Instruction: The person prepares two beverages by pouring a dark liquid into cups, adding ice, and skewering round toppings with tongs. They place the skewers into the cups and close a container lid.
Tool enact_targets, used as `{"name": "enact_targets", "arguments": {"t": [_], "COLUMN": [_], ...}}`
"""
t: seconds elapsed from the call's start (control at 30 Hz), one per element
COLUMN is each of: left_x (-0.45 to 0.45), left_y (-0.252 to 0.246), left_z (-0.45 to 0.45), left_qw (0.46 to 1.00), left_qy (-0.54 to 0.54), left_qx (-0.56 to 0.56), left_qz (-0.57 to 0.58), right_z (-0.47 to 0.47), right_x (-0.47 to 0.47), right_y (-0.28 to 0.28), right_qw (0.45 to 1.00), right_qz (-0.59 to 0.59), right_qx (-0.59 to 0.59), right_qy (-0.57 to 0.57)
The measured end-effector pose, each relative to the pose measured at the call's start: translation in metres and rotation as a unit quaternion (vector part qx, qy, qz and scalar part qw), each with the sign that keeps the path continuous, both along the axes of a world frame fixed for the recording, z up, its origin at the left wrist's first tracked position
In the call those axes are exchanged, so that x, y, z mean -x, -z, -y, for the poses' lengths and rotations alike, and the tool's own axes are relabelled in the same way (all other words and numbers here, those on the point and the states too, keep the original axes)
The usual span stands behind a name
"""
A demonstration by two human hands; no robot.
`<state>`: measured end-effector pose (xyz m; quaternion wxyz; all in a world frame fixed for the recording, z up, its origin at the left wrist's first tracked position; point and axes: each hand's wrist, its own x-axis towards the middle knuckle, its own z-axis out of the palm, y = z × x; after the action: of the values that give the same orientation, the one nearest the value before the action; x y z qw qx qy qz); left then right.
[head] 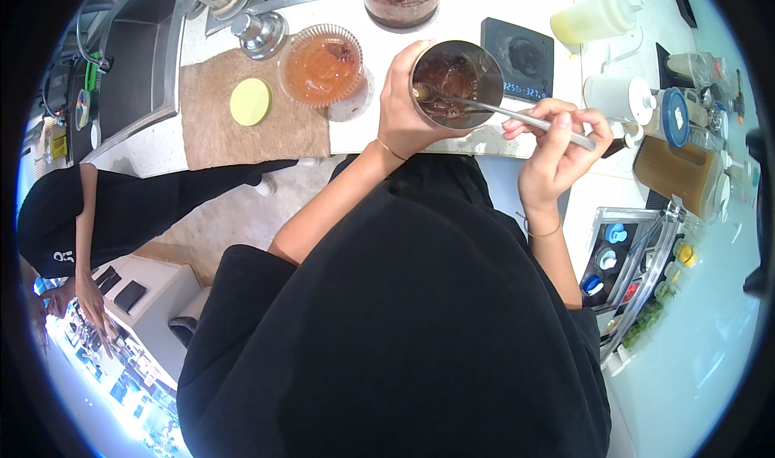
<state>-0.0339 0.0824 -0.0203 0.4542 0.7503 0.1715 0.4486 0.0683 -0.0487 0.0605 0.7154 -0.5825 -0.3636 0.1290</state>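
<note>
My left hand is wrapped around a metal shaker tin, tilted so that its mouth faces me. Dark reddish-brown liquid with lumps lies inside it. Between the fingers of my right hand is the handle of a long metal spoon, whose bowl is within the tin near its left wall. A digital scale with a lit display sits just beyond the tin. Left of my left hand, a ribbed clear cup holds an amber drink with dark bits.
A brown towel bears a pale yellow lid. Behind are a metal shaker top and a glass jar. A squeeze bottle and white pot stand right. Another person is at left, near a sink.
</note>
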Motion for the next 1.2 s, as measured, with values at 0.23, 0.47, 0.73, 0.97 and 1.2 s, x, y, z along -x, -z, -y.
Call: {"name": "enact_targets", "arguments": {"t": [0.23, 0.47, 0.73, 0.97, 1.2], "left_x": [0.002, 0.002, 0.001, 0.000, -0.007], "left_y": [-0.011, -0.001, -0.014, -0.013, 0.000], "left_z": [-0.005, -0.007, -0.009, -0.009, -0.018], "left_qw": [1.000, 0.993, 0.997, 0.997, 0.997], "left_qy": [0.010, 0.007, -0.011, -0.013, 0.020], "left_qx": [0.023, 0.077, 0.041, 0.044, 0.078], "left_qz": [-0.015, -0.090, -0.059, -0.060, -0.018], "right_z": [0.007, 0.026, 0.082, 0.092, 0.088], "right_x": [-0.014, -0.031, -0.059, -0.061, -0.063], "right_y": [-0.016, -0.093, -0.224, -0.242, -0.192], "right_qw": [0.983, 0.976, 0.935, 0.895, 0.942], "right_qz": [-0.147, -0.115, -0.122, -0.043, -0.179], "right_qx": [-0.061, -0.157, -0.274, -0.387, -0.250], "right_qy": [0.087, 0.102, -0.190, -0.217, -0.138]}}
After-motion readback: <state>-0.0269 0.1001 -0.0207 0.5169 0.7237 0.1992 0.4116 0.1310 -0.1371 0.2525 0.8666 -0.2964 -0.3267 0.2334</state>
